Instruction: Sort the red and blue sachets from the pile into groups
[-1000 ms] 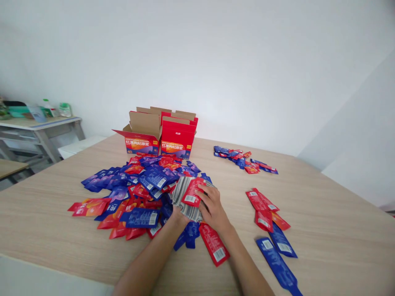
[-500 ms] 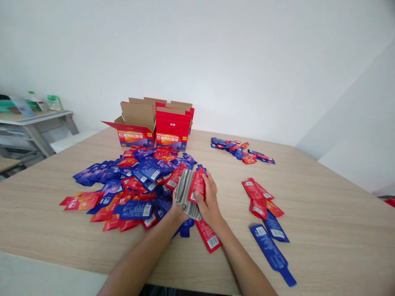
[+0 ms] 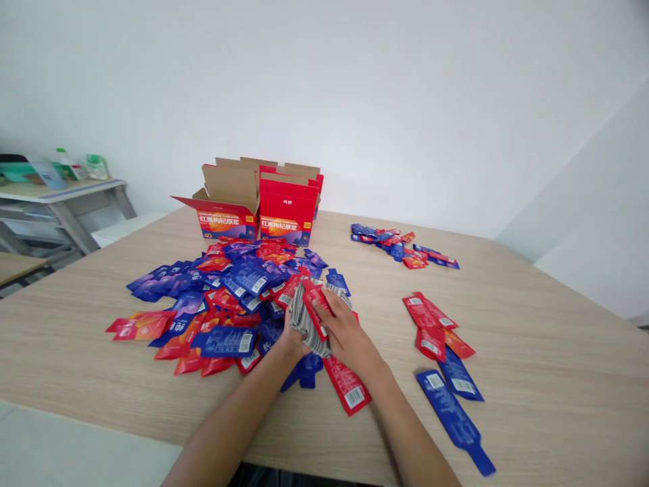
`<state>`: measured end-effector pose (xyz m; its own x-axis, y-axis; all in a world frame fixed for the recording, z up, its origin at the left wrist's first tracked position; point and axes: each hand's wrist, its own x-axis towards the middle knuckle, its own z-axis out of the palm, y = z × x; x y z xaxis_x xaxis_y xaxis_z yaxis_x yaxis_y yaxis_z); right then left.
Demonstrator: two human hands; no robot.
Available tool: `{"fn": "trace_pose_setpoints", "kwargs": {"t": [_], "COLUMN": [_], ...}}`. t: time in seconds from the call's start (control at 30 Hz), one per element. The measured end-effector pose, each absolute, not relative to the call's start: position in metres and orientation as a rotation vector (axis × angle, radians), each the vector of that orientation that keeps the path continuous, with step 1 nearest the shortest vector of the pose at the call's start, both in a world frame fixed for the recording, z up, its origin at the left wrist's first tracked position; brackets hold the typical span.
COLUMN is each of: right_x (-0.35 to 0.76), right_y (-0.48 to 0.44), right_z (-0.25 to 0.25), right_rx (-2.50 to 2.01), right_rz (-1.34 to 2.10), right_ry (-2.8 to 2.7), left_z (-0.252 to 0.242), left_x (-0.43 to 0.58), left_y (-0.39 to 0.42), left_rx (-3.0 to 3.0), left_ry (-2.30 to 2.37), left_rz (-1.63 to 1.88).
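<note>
Holds a thick stack of sachets [image 3: 303, 323] between two hands over the near half of the bench [image 3: 380, 284], a little left of the middle of its near edge; cannot tell whether touching the wood. Wraps the left grip [image 3: 294, 340] round the left and lower side of the stack, closed on it and partly hidden behind it. Lays the right grip [image 3: 347, 333] over the top and right side, closed with bent fingers, pinning a red sachet [image 3: 315, 306] against the striped grey side of the stack.

Has a heap of red and blue sachets [image 3: 230, 342] just left of the stack, spread out toward the left edge. Behind the heap, toward the far edge, has a left carton [image 3: 228, 224] with flaps open and, just beside it, a right carton [image 3: 286, 223] with an upright red panel. Near the far edge, right of the cartons, sees a scattered cluster [image 3: 390, 240]. Nearer the right edge, sees a small red, orange and blue group [image 3: 428, 325]. Toward the near edge, sees a long blue sachet [image 3: 451, 409] and, beside the right forearm, a loose red sachet [image 3: 349, 387]
</note>
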<state>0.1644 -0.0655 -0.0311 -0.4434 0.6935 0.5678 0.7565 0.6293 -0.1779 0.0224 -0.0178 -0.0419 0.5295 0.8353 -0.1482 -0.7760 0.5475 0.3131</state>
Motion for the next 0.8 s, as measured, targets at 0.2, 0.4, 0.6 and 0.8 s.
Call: {"fn": "trace_pose_setpoints", "kwargs": {"t": [0.2,0.4,0.6,0.8], "right_x": [0.154,0.143,0.14,0.142], "right_y": [-0.068,-0.071,-0.077,-0.077], "right_z": [-0.036,-0.042,-0.035,-0.031], "right_rx": [-1.127,-1.161,-1.177,-1.134], "right_rz": [-0.172,-0.254,-0.267,-0.289], "right_ry": [-2.292,-2.204,-2.211,-2.304], "left_z": [-0.024,-0.006,-0.021,-0.056], "left_x": [0.009,-0.001,0.004,0.011], "left_y": [-0.008,0.002,-0.002,-0.006], "left_rx": [0.141,-0.001,-0.03,0.032], "left_ry": [0.303,0.369,0.355,0.317], "left_rz": [1.041,1.188,1.138,0.996]}}
